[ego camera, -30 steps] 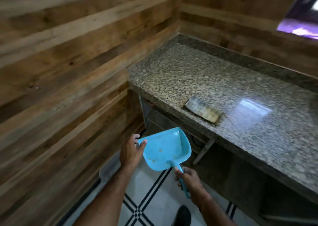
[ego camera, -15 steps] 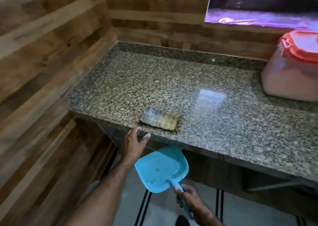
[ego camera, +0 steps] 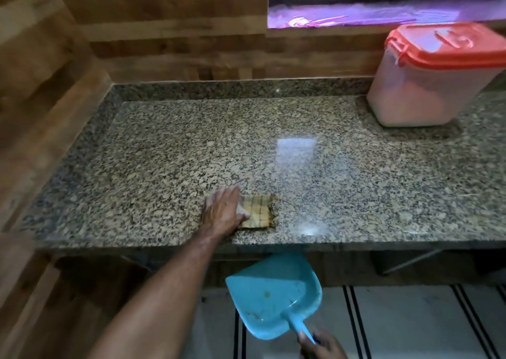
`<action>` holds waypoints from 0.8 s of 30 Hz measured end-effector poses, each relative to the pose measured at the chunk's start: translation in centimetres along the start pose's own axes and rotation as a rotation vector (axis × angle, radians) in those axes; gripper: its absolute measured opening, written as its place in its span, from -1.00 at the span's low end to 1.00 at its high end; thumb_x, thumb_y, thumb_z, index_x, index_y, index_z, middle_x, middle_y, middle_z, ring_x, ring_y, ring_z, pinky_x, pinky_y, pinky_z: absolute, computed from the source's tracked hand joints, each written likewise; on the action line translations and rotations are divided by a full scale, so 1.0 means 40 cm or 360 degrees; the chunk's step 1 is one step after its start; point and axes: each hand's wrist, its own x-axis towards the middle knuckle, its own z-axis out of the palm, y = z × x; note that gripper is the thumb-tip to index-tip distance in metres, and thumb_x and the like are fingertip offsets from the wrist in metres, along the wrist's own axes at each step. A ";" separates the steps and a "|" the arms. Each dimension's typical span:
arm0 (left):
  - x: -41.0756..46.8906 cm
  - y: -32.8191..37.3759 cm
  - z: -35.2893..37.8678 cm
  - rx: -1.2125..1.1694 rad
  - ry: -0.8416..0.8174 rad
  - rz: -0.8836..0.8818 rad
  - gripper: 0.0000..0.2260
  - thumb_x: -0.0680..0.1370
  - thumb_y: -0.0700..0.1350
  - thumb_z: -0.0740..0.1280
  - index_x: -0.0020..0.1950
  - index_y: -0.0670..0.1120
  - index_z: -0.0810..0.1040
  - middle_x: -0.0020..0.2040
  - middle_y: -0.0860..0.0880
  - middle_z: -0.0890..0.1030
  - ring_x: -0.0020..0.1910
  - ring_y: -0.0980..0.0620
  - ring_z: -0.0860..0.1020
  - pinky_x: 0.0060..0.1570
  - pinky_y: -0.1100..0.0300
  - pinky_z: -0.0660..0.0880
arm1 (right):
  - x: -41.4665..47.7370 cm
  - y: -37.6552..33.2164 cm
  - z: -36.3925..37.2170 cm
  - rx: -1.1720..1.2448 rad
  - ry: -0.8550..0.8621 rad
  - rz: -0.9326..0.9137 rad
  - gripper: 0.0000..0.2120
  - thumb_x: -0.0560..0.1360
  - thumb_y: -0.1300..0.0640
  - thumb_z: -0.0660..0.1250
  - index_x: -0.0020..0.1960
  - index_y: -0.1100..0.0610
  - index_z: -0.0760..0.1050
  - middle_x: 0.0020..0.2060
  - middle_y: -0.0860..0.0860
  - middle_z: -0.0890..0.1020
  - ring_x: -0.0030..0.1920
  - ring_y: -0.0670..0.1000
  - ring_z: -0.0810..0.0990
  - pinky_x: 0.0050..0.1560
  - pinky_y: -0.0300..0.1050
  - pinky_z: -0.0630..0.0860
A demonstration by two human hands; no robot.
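Head view: left hand (ego camera: 223, 212) presses flat on the folded yellow checked cloth (ego camera: 257, 212), 6 o'clock on the speckled granite bench (ego camera: 328, 172); right hand (ego camera: 323, 345) grips the blue plastic dustpan (ego camera: 271, 295) beneath. Wiping seems barely begun.

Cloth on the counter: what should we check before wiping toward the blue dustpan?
1. Left hand on cloth: ok, lying flat on it.
2. Right hand holds dustpan handle: ok.
3. Dustpan below counter edge: ok, slightly right of cloth.
4. Crumbs to wipe: cannot tell, speckled stone hides them.
5. Red-lidded container out of the path: ok, far back right.
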 end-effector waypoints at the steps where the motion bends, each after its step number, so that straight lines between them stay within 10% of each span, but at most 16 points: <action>1: 0.018 -0.003 0.003 0.0051 -0.0002 0.0036 -0.34 0.53 0.11 0.44 0.53 -0.05 0.29 0.42 -0.09 0.43 0.36 -0.08 0.39 0.35 -0.03 0.36 | 0.004 0.009 0.010 0.0010 0.0037 -0.0022 -0.30 0.01 -0.57 0.45 -0.42 0.06 0.37 -0.50 0.02 0.43 -0.42 -0.04 0.48 -0.30 -0.20 0.32; 7: 0.038 0.004 -0.020 -0.0198 -0.0072 -0.0156 -0.68 0.48 0.22 0.45 0.02 0.03 0.54 0.08 -0.03 0.58 0.07 -0.04 0.53 0.13 -0.03 0.54 | -0.013 0.070 0.041 0.0165 0.0066 0.0027 -0.16 0.07 -0.51 0.51 -0.24 0.31 0.55 -0.37 0.24 0.64 -0.33 0.09 0.64 -0.22 -0.12 0.43; 13: 0.008 0.050 -0.090 -0.1242 -0.0200 -0.0195 -0.38 0.55 -0.04 0.48 0.52 0.05 0.26 0.34 -0.18 0.57 -0.05 -0.03 0.65 -0.17 0.06 0.63 | -0.058 0.073 0.041 0.0212 0.0221 -0.0007 -0.30 0.14 -0.47 0.52 -0.31 0.19 0.49 -0.44 0.14 0.52 -0.34 0.04 0.58 -0.17 -0.11 0.39; 16: -0.004 0.066 -0.106 -0.1415 -0.0244 0.0011 -0.24 0.52 -0.16 0.49 0.56 0.31 0.22 0.51 -0.17 0.37 0.23 -0.16 0.57 0.06 -0.19 0.63 | -0.070 0.073 0.041 0.0253 0.0307 -0.0043 -0.34 0.11 -0.46 0.54 -0.36 0.12 0.42 -0.46 0.06 0.42 -0.39 0.02 0.50 -0.19 -0.11 0.34; 21: 0.004 0.091 -0.098 -0.1392 -0.0497 0.0047 -0.40 0.48 -0.29 0.49 0.49 -0.06 0.45 0.40 -0.18 0.53 0.24 -0.10 0.61 0.22 -0.15 0.60 | -0.072 0.040 0.022 0.0325 0.0277 -0.0126 -0.47 0.24 -0.25 0.59 -0.27 0.16 0.43 -0.44 0.11 0.42 -0.39 0.02 0.50 -0.23 -0.12 0.35; 24: 0.000 0.117 -0.100 -0.1091 -0.0241 0.0159 -0.74 0.47 -0.19 0.53 0.12 -0.03 0.64 0.13 -0.07 0.69 0.11 -0.04 0.66 0.13 -0.09 0.64 | -0.068 0.038 0.014 0.0372 0.0267 -0.0135 -0.57 0.33 -0.16 0.52 -0.26 0.17 0.46 -0.43 0.15 0.49 -0.37 0.05 0.56 -0.22 -0.12 0.37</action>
